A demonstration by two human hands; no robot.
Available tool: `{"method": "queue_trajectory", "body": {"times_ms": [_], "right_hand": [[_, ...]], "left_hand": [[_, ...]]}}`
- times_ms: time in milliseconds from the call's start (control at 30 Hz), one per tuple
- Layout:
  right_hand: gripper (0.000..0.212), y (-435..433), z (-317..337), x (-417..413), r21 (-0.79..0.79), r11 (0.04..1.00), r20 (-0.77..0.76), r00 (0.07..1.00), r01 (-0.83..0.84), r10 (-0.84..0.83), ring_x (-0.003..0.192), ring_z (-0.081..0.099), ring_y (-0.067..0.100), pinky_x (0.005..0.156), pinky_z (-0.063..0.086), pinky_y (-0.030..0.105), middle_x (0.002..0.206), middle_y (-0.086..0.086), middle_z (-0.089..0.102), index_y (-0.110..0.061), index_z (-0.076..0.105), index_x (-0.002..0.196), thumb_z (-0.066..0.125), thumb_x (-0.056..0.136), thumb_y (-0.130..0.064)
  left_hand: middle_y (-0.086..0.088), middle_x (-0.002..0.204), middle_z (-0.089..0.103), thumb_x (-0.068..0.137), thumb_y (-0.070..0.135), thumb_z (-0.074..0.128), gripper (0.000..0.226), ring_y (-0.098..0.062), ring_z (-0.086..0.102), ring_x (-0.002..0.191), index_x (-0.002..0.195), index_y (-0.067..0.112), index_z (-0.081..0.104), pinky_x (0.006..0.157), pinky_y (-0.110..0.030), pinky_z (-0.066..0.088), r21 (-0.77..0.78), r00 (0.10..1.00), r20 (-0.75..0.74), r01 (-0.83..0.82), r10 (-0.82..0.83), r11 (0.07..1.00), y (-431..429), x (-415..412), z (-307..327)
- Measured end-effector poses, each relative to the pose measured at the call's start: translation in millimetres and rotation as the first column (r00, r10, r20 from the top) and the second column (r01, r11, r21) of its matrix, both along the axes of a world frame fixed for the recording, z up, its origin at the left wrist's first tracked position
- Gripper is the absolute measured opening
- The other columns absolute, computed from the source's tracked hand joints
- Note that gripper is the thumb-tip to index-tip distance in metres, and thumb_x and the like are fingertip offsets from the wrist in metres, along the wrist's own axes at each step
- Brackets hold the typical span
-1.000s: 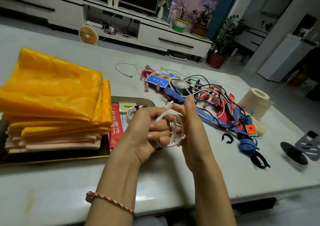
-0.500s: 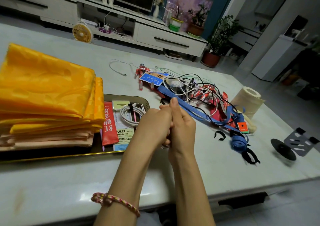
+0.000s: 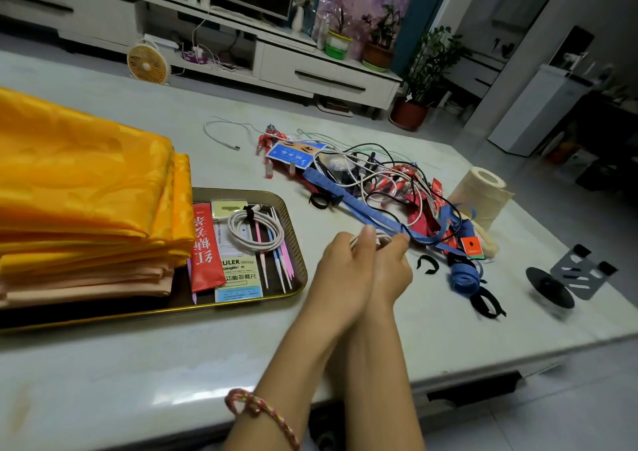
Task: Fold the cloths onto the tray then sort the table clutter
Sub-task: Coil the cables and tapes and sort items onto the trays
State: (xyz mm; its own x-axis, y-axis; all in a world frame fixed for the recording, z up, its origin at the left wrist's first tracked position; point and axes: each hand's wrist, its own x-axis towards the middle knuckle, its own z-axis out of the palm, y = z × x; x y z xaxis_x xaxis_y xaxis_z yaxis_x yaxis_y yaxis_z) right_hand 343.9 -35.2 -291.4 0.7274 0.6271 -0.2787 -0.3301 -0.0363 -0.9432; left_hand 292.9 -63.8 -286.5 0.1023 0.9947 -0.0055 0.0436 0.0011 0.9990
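A stack of folded yellow and peach cloths [image 3: 83,202] lies on the left of a gold-rimmed tray [image 3: 297,260]. On the tray's right part are a coiled white cable [image 3: 255,229], a red packet [image 3: 205,247], a ruler pack and thin pink and blue sticks. My left hand [image 3: 340,274] and my right hand [image 3: 392,271] are pressed together just right of the tray. Both grip a small coiled white cable [image 3: 379,240], of which only a few loops show above the fingers.
Behind my hands lies a tangle of cables, blue straps [image 3: 359,209], red packets and a red toy figure [image 3: 274,140]. A paper roll [image 3: 483,195], a black phone stand [image 3: 569,278], black velcro ties [image 3: 428,264] and a loose white cable [image 3: 221,133] lie around it.
My hands have closed together round the white cable coil and moved forward and down towards the table, to the right of the tray. The view has shifted slightly.
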Motion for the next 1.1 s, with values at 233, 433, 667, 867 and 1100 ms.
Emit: {"method": "queue_trajectory", "body": {"times_ms": [233,433,667,867,1100], "right_hand": [[0.041,6,1,10,0.045,0.990,0.228,0.966,-0.132,0.119,0.054,0.046,0.011,0.048,0.038,0.017,0.061,0.001,0.052,-0.012,0.053,0.061,0.045,0.098,-0.027],[0.027,20,-9,85,-0.307,0.924,0.780,0.617,0.230,0.106,0.109,0.051,0.038,0.088,0.041,0.043,0.125,0.019,0.048,-0.001,0.060,0.115,0.044,0.093,-0.001],[0.033,27,-25,103,-0.639,0.737,0.750,0.394,0.222,0.531,0.113,0.051,0.040,0.086,0.044,0.042,0.131,0.021,0.046,0.001,0.052,0.123,0.046,0.091,0.000],[0.016,17,-21,99,-0.607,0.791,0.735,0.434,0.078,0.521,0.081,0.057,0.029,0.065,0.040,0.029,0.093,0.016,0.065,0.000,0.062,0.090,0.051,0.090,-0.012],[0.014,-15,12,34,-0.102,0.918,0.737,0.591,-0.383,0.328,0.048,0.052,0.007,0.052,0.042,0.023,0.057,-0.004,0.061,-0.015,0.062,0.072,0.061,0.084,-0.009]], "left_hand": [[0.006,0.066,0.051,0.100,0.026,0.036,0.032,-0.002,0.050,0.061,0.070,0.020,0.045,0.060,-0.020,0.040,0.106,0.952,0.219,-0.240,0.213,0.965,5,-4,-5],[0.004,0.052,0.041,0.099,0.027,0.038,0.034,-0.011,0.050,0.063,0.069,0.017,0.053,0.045,-0.007,0.034,0.032,0.960,0.222,-0.180,0.169,0.983,8,-21,-13],[0.008,0.038,0.041,0.099,0.029,0.038,0.034,-0.012,0.051,0.062,0.071,0.016,0.054,0.063,-0.022,0.039,0.006,0.961,0.260,-0.099,0.094,0.995,5,-18,-8],[0.006,0.046,0.040,0.099,0.029,0.038,0.035,-0.011,0.050,0.061,0.070,0.016,0.053,0.063,-0.024,0.038,-0.020,0.968,0.233,-0.091,0.093,0.996,0,-18,-4],[0.001,0.056,0.046,0.100,0.027,0.039,0.040,-0.016,0.044,0.058,0.061,0.018,0.048,0.054,-0.023,0.034,0.000,0.974,0.117,-0.196,0.195,0.981,3,-23,2]]}}
